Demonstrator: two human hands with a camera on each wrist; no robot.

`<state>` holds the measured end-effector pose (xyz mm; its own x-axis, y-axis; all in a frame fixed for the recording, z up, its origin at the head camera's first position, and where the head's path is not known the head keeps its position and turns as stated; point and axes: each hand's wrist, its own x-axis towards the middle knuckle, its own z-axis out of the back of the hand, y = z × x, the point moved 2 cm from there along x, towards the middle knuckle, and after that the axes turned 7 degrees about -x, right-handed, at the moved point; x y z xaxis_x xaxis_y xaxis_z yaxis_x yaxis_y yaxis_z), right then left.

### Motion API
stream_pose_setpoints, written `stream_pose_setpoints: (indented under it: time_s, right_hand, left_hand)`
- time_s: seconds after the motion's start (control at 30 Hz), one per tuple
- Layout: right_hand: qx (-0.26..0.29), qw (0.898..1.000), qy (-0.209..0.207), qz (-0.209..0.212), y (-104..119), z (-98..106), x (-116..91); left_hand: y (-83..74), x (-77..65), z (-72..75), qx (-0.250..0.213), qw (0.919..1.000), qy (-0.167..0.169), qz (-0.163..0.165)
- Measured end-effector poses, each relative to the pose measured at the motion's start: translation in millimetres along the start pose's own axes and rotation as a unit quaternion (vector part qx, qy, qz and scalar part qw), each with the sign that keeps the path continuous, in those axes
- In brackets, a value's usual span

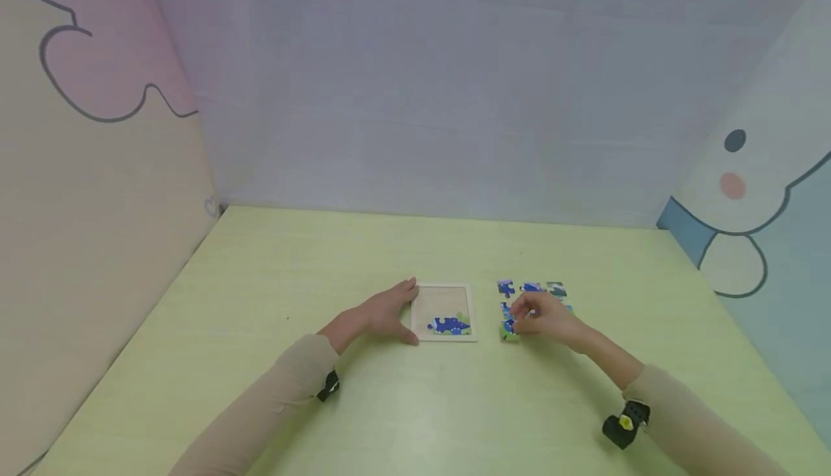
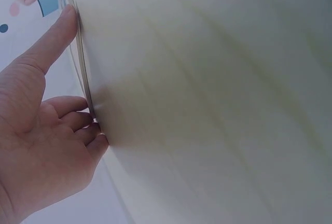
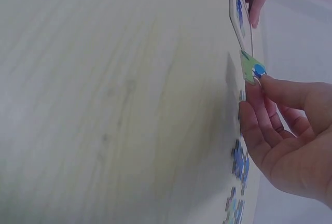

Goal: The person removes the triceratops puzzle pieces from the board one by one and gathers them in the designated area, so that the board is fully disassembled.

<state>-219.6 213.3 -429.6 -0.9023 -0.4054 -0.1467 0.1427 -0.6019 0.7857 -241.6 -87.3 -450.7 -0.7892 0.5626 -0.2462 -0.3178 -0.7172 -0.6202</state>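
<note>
A square wooden puzzle frame [image 1: 444, 286] lies flat on the table, with blue-and-green pieces [image 1: 449, 325] fitted along its bottom right part. My left hand [image 1: 388, 311] rests against the frame's left side, thumb near the lower corner and fingers by the upper one. In the left wrist view this hand [image 2: 49, 125] is spread, its fingertips touching the frame's edge. Between thumb and fingers, my right hand [image 1: 548, 319] pinches a green puzzle piece [image 3: 249, 66] with a blue patch, tilted and lifted off the table in the right wrist view.
Loose puzzle pieces [image 1: 506, 288] lie to the right of the frame, some partly hidden under the right hand. The pale yellow table [image 1: 363, 245] meets a grey-white wall [image 1: 441, 101] at the back. Printed panels [image 1: 746, 245] stand on both sides.
</note>
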Motion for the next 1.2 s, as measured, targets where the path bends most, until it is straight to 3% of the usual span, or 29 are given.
stream_pose_setpoints:
  time_s: [0.23,0.77,1.2]
  right_hand:
    - [0.012,1.000,0.005,-0.011,-15,8,-10]
    - [-0.073,0.997,-0.012,-0.007,-11,-5,-5]
    - [-0.081,0.997,-0.003,-0.002,-8,-2,-5]
  left_hand:
    - [0.6,-1.3,-0.3,0.003,1.0000,0.001,0.000]
    - [-1.9,-4.3,0.7,0.003,1.0000,0.002,-0.005]
    - [-1.2,-5.0,0.0,0.009,1.0000,0.003,-0.002]
